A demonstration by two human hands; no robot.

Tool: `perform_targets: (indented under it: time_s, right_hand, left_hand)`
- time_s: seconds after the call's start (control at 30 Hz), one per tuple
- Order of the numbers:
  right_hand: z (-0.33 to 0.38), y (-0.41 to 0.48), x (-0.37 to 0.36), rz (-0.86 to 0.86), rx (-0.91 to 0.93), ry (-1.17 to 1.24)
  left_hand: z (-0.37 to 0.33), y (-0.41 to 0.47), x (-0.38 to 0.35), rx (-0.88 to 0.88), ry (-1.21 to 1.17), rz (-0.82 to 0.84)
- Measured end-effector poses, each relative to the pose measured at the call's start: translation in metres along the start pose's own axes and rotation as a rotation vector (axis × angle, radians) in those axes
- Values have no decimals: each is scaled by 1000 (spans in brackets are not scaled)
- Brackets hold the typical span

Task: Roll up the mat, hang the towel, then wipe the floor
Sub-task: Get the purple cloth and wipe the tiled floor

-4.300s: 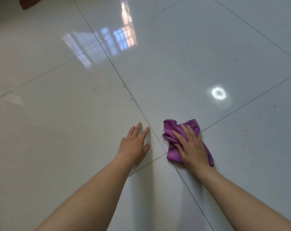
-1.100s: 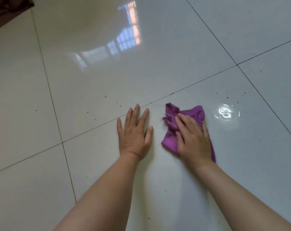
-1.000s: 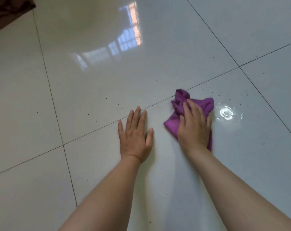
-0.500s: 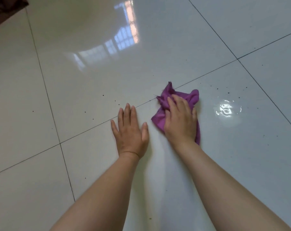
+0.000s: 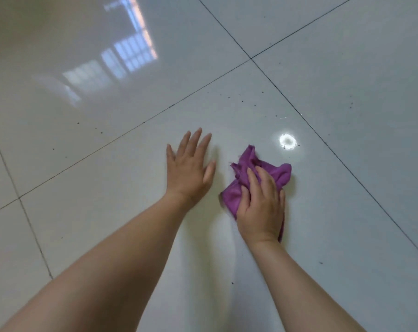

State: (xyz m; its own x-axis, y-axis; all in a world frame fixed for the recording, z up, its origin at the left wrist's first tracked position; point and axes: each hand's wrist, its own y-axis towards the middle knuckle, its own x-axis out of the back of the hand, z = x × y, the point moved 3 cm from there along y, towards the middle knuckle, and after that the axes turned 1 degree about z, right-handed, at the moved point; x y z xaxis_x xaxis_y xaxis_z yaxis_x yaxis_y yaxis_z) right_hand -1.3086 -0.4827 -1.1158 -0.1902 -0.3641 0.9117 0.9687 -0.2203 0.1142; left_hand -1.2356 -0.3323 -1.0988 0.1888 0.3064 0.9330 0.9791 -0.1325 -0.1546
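Your right hand (image 5: 260, 207) lies spread over the purple cloth (image 5: 278, 173), fingers fairly straight and pressing it to the floor (image 5: 347, 224) rather than bunching it. Your left hand (image 5: 190, 168) stays flat and open on the same tile, just beside the cloth, propping you. Half a second ago the cloth sat up against the grout line (image 5: 155, 116); you have since drawn it back toward yourself and to the right, so that stroke is finished and the wiping step is well underway. No mat or towel is in view. The bright round spot (image 5: 287, 141) now lies just beyond the cloth's far edge; it may be a lamp's reflection or a wet patch, the glare makes it hard to tell. Dark specks (image 5: 241, 100) remain farther out near the tile corner, so I judge your next pass should push forward and right to reach them
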Motion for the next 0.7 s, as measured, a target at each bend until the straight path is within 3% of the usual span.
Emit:
perform_targets:
  time_s: [0.17,0.33,0.4,0.57,0.7]
  right_hand:
    - [-15,11,4,-122,-210,17]
    - [-33,59,2,-184,-283,5]
    - [-32,76,0,-154,-244,-21]
    - [-33,51,8,1,123,-9]
    - [-53,82,11,-92,-46,20]
  left_hand:
    - [-32,37,-25,189,22,-10]
    - [-31,37,-22,204,23,-16]
    - [-32,38,-22,210,18,-7]
    - [-30,39,-24,213,36,-16]
    - [-29,38,-24,221,40,-15]
